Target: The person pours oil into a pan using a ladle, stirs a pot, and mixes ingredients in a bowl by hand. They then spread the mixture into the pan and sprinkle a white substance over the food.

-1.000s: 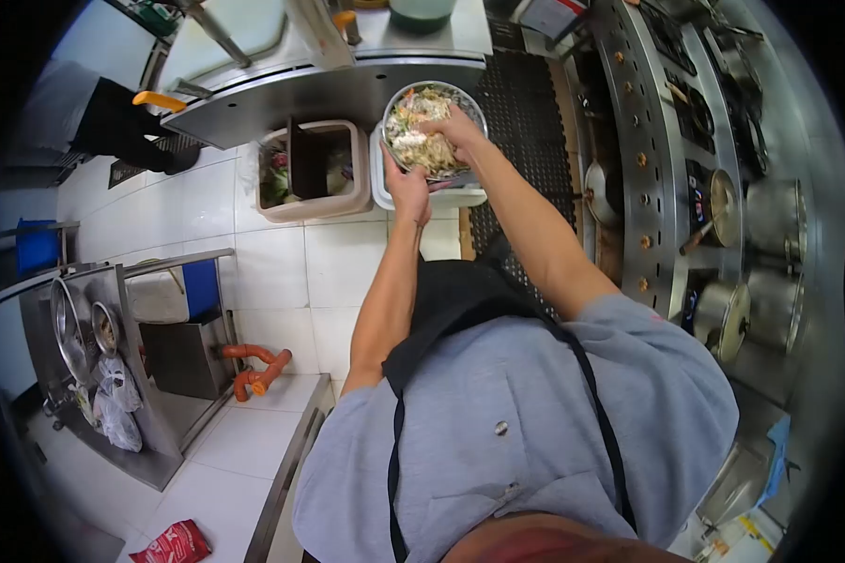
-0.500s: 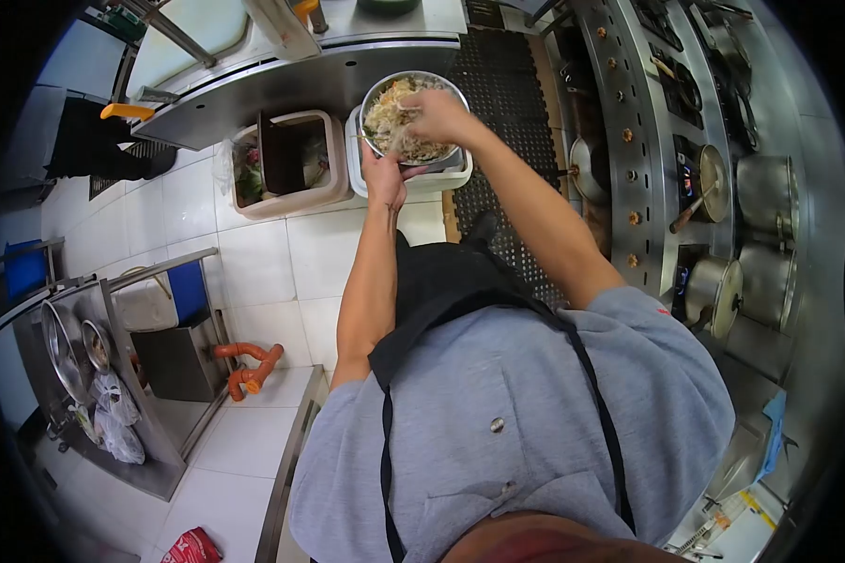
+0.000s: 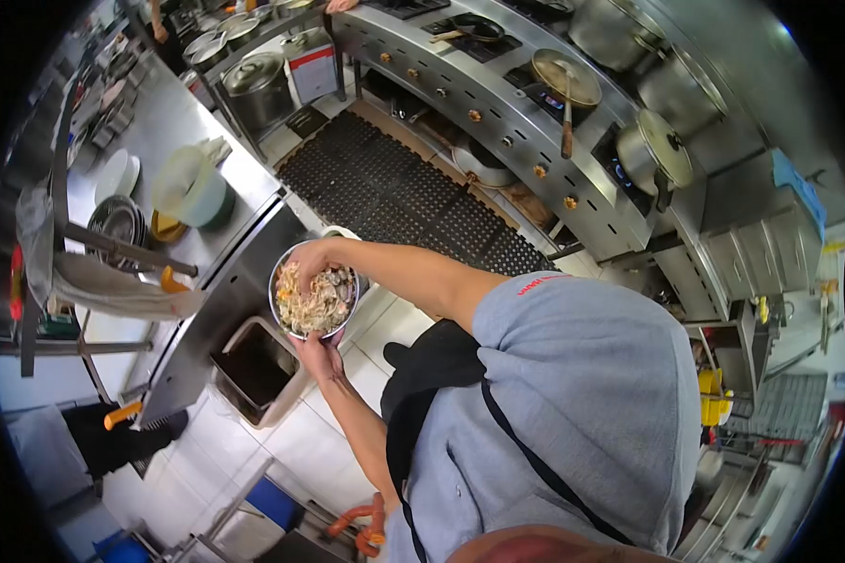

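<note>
A round metal bowl [image 3: 272, 302] is filled with a mix of pale shreds, orange bits and darker pieces, like a shredded salad [image 3: 321, 306]. My left hand [image 3: 321, 357] grips the bowl from its near side, with the palm under the rim. From the far side, my right hand [image 3: 312, 261] reaches down into the bowl. Its fingers are bunched together in the shredded mix, and the fingertips are partly buried.
Below the bowl stands a bin [image 3: 291, 380] with a dark insert, beside a steel counter [image 3: 244, 267]. A black perforated mat [image 3: 376, 169] covers the floor near the stove [image 3: 498, 103], which has pans and pots. Another person's dark-clothed legs [image 3: 113, 441] show at lower left.
My view has swung round, bringing more of the stove and counter into sight. The bowl now appears further left and lower. My left hand still holds it, and my right hand stays in the food.
</note>
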Demonstrator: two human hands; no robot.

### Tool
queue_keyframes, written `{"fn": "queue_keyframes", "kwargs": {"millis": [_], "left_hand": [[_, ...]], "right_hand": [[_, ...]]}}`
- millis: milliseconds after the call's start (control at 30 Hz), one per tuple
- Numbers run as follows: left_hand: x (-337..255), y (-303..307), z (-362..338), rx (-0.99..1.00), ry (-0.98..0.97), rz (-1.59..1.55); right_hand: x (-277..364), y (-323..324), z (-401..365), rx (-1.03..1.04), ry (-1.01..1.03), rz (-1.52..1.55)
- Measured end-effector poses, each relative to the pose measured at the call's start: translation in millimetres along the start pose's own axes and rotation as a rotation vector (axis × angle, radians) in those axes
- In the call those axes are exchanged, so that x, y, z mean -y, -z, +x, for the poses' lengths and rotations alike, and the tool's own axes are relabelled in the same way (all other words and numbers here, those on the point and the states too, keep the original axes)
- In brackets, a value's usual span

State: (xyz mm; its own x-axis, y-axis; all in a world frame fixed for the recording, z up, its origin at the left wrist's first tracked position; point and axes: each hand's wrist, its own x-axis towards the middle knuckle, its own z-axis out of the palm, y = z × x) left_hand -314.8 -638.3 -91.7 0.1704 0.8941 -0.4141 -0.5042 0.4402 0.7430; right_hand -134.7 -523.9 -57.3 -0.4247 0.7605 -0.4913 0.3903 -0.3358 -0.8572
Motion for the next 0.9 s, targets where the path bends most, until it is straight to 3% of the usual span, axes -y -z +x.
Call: {"fn": "queue_keyframes", "kwargs": {"millis": [100,200,333,500,633,667,700,767,800,900], "left_hand": [[5,-2,10,0.007,0.023,0.024],[0,-17,11,-0.049,-0.011,0.031],[-5,-17,7,-0.031,-0.026,0.07],[-13,-26,0,0.018,0.006,0.104],[6,-2,4,0.034,0.113,0.096],[10,2,4,0.008,0.107,0.064],[14,4,4,-0.016,0.105,0.029],[18,8,9,-0.028,0.065,0.0],[18,12,12,-0.048,0.031,-0.009],[15,19,23,0.001,-0.012,0.005]], "right_hand": [[29,-8,-13,-0.327,0.157,-0.73],[36,-33,-16,-0.18,0.108,-0.899],[49,-11,-24,-0.174,0.112,-0.731],[6,-19,43,0.237,0.023,-0.588],[-39,-34,111,0.505,0.073,-0.776],[8,-32,46,0.26,-0.036,-0.958],[21,-32,27,0.261,-0.037,-0.975],[32,-40,2,-0.222,0.122,-1.109],[37,-47,-11,-0.344,0.209,-1.096],[50,-54,-25,-0.203,0.315,-1.028]]}}
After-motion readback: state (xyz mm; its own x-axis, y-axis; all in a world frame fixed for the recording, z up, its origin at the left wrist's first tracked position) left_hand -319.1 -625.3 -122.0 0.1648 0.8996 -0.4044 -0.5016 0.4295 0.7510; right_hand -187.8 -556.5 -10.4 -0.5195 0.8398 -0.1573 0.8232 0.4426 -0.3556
